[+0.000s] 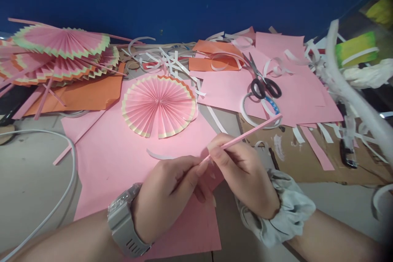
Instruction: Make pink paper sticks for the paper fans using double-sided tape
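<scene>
A narrow folded pink paper strip (pixel 250 132) slants up to the right, pinched between the fingertips of both hands. My left hand (pixel 172 192), with a grey watch at the wrist, grips its lower end. Close beside it, my right hand (pixel 238 172), with a pale scrunchie on the wrist, pinches the strip further along. Under the hands lies a large pink paper sheet (pixel 113 176). Just beyond them rests a round pleated paper fan (pixel 158 106), pink with a cream and orange rim and a gap at its front. A curled white paper strip (pixel 159 155) lies near my left hand.
Stacked pleated fans (pixel 61 45) lie at the left on orange paper (pixel 92 94). Black-handled scissors (pixel 260 77) rest on pink sheets (pixel 224 90), near a tape roll (pixel 245 110). A black-and-clear tool (pixel 348 151) sits on cardboard (pixel 288 168). A white cable (pixel 73 172) curves at left.
</scene>
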`<state>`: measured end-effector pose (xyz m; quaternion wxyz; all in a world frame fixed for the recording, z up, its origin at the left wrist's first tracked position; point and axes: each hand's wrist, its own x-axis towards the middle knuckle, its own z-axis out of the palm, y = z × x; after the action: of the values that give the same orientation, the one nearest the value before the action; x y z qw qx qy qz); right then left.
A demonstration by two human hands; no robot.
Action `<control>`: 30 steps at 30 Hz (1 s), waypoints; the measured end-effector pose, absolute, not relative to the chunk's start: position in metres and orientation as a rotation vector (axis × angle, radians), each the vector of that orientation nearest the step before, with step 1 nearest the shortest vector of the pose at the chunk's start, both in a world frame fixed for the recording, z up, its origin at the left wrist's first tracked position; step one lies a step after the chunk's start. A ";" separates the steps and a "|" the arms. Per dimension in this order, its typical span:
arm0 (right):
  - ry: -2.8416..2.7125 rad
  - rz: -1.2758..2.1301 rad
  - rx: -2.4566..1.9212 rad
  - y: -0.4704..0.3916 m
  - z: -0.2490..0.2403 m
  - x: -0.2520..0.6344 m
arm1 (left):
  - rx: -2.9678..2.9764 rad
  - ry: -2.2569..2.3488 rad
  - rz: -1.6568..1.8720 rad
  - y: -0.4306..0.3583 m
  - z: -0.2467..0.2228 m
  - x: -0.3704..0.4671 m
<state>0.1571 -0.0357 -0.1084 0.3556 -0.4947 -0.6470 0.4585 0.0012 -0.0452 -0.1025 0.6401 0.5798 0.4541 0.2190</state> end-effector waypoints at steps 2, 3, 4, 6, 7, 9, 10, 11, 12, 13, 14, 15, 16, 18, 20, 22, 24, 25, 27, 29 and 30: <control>-1.657 1.202 -1.277 -0.035 -0.108 0.157 | 1.314 1.022 0.504 -0.045 -0.102 0.001; -1.651 1.206 -1.277 -0.035 -0.108 0.157 | 1.315 1.016 0.504 -0.045 -0.102 0.001; -1.645 1.217 -1.276 -0.035 -0.109 0.157 | 1.319 1.015 0.504 -0.046 -0.102 0.001; -1.638 1.302 -1.235 -0.034 -0.109 0.158 | 1.332 1.010 0.506 -0.046 -0.103 0.000; -1.641 1.372 -1.193 -0.034 -0.110 0.159 | 1.333 1.001 0.506 -0.047 -0.103 -0.001; -1.659 1.499 -1.104 -0.033 -0.110 0.159 | 1.313 0.963 0.505 -0.047 -0.103 -0.001; -1.671 1.533 -1.076 -0.033 -0.110 0.160 | 1.293 0.938 0.503 -0.046 -0.103 -0.001; -1.680 1.542 -1.071 -0.032 -0.110 0.160 | 1.270 0.915 0.501 -0.046 -0.103 -0.001; -1.681 1.536 -1.088 -0.032 -0.109 0.160 | 1.247 0.896 0.501 -0.045 -0.104 0.000; -1.674 1.529 -1.111 -0.032 -0.108 0.159 | 1.224 0.881 0.500 -0.045 -0.104 0.000; -1.656 1.525 -1.136 -0.031 -0.108 0.159 | 1.205 0.866 0.503 -0.044 -0.104 0.000; -1.634 1.513 -1.157 -0.031 -0.107 0.159 | 1.188 0.853 0.511 -0.044 -0.104 0.000; -1.609 1.487 -1.172 -0.031 -0.107 0.159 | 1.177 0.845 0.525 -0.044 -0.104 0.000; -1.562 1.398 -1.189 -0.030 -0.107 0.160 | 1.174 0.853 0.560 -0.045 -0.103 -0.001; -1.506 1.290 -1.194 -0.030 -0.108 0.161 | 1.194 0.890 0.597 -0.047 -0.103 -0.001; -1.448 1.234 -1.184 -0.031 -0.110 0.161 | 1.220 0.931 0.627 -0.049 -0.102 -0.002; -1.422 1.223 -1.164 -0.031 -0.111 0.162 | 1.241 0.957 0.653 -0.050 -0.102 -0.003; -1.440 1.242 -1.151 -0.031 -0.112 0.161 | 1.249 0.968 0.658 -0.050 -0.102 -0.003; -1.526 1.299 -1.159 -0.032 -0.111 0.161 | 1.261 0.983 0.653 -0.050 -0.104 -0.003; -1.630 1.345 -1.192 -0.032 -0.110 0.159 | 1.267 0.987 0.644 -0.050 -0.105 -0.003; -1.663 1.349 -1.212 -0.032 -0.109 0.159 | 1.270 0.987 0.642 -0.049 -0.106 -0.003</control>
<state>0.1590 -0.0319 -0.1090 0.3339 -0.4643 -0.6371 0.5167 -0.0028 -0.0491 -0.1057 0.6480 0.5585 0.4342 0.2823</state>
